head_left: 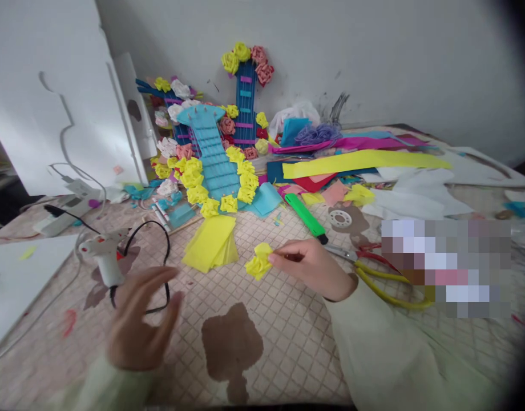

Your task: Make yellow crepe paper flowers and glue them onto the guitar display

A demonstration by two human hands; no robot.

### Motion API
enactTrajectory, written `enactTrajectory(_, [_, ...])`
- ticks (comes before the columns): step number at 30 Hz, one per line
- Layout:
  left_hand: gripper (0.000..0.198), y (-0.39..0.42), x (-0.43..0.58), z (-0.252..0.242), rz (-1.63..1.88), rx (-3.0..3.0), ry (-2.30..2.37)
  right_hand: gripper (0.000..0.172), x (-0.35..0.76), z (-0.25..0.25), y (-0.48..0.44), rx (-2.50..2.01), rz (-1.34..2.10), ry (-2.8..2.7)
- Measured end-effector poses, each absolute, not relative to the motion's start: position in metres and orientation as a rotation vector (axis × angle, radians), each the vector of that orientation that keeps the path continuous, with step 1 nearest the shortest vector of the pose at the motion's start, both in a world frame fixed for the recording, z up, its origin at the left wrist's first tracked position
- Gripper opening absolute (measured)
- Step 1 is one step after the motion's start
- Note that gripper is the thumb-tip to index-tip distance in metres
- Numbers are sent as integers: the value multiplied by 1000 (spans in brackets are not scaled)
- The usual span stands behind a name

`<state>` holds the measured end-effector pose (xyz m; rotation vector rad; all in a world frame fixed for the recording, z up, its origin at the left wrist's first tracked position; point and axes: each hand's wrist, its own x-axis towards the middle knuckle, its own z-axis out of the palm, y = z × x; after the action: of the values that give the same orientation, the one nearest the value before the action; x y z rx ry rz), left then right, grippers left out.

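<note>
Between the thumb and fingers of my right hand is a yellow paper flower, held just over the table. My left hand is smeared a little by motion, its thumb and fingers apart with nothing between them. It is nearest the black cord and the white hot glue gun. A fan of yellow crepe paper pieces lies ahead, between my hands. Behind them leans a light blue guitar-shaped piece, its lower edge ringed with yellow paper flowers.
A green utility knife and pliers with red and yellow handles lie by my right hand. Farther back are a dark blue flowered guitar shape and a long yellow paper strip. A white power strip sits at left.
</note>
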<state>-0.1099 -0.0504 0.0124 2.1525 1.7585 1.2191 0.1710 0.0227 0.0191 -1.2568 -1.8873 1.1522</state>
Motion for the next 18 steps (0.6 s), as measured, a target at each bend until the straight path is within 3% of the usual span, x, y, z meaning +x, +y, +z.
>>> enactTrajectory(6, [42,-32,-10,-9,1111,1822,1351,28,170,20,21,-1203,1181,-1906])
enactTrajectory(11, [35,-25,4,-18,1196,1433,1187,23,170,19,22,-1214,1243,-1826])
enactTrajectory(18, [29,-26,4,-16,1257,1373,1184,19,168,20,20,-1248,1330,-1749])
